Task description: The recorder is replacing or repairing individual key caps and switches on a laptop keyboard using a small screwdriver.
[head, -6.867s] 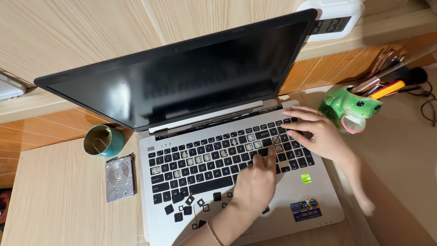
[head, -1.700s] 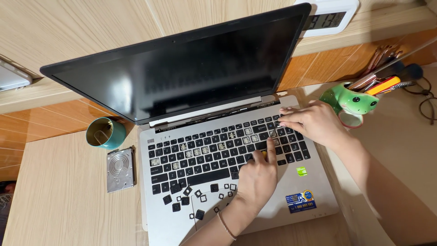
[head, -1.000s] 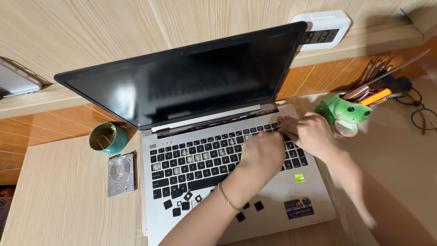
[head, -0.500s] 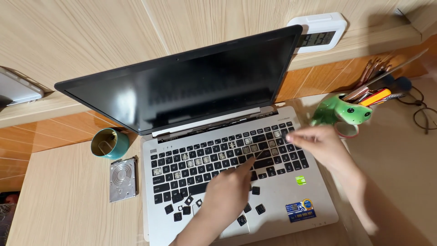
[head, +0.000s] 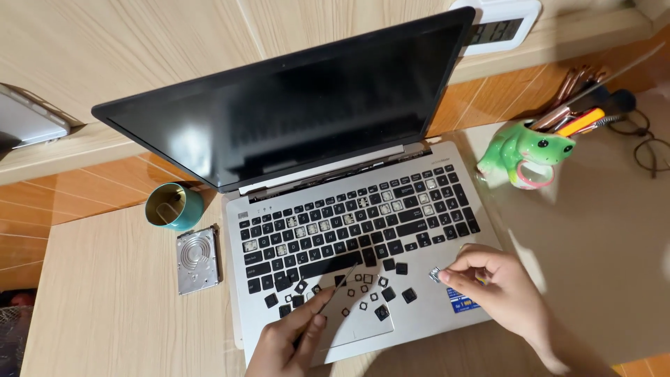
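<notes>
Left hand (head: 289,342) grips thin tool (head: 328,304), tip toward screen | right hand (head: 499,286) pinches keycap (head: 435,274) over laptop (head: 419,321)

one laptop (head: 363,209), one teal cup (head: 174,207), one hard drive (head: 197,260), one frog holder (head: 525,153) (green), two hands (head: 499,286)

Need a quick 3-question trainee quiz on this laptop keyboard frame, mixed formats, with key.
1. True or false: the laptop screen is lit.
2. Multiple choice: the left hand holds a) a thin dark tool b) a cup c) a pen.
3. What lies on the desk left of the laptop, below the teal cup?

Key:
1. False, it is dark.
2. a, with its tip among the loose keycaps on the palm rest.
3. A bare silver hard drive.

The right hand pinches a small keycap part.
</notes>
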